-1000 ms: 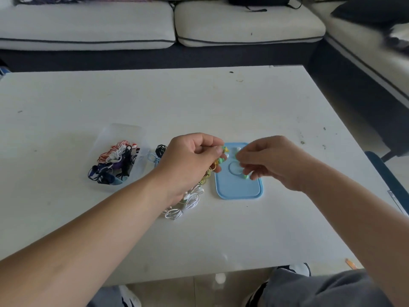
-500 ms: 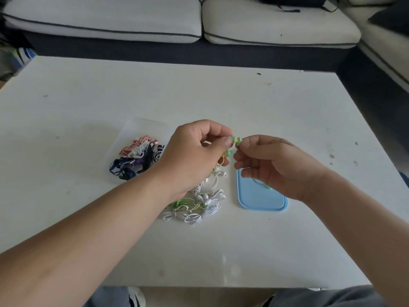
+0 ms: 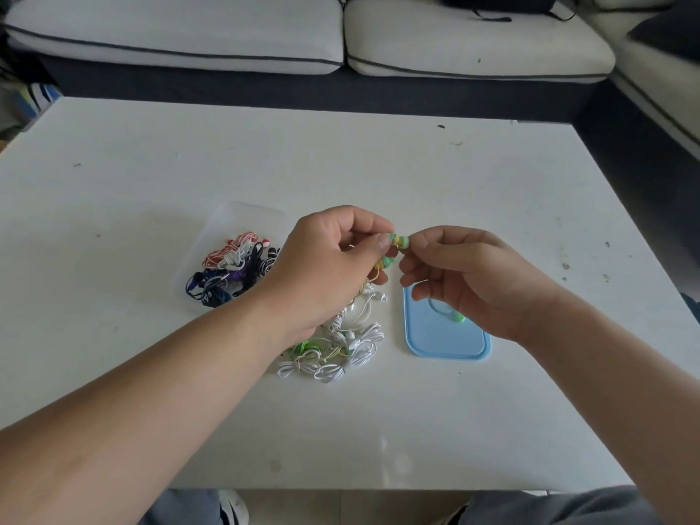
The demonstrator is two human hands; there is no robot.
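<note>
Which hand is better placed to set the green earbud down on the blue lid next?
Right, probably. The right hand pinches the green earbud and hangs directly over the blue lid; the left hand also pinches it but sits over the white earphone pile, farther off.

1 view: a wide-angle camera worn on the head, facing forward and down across the white table [image 3: 473, 191] toward the sofa [image 3: 182, 36]. The left hand [image 3: 325, 267] and right hand [image 3: 481, 282] sit near the lens, mid-frame.
</note>
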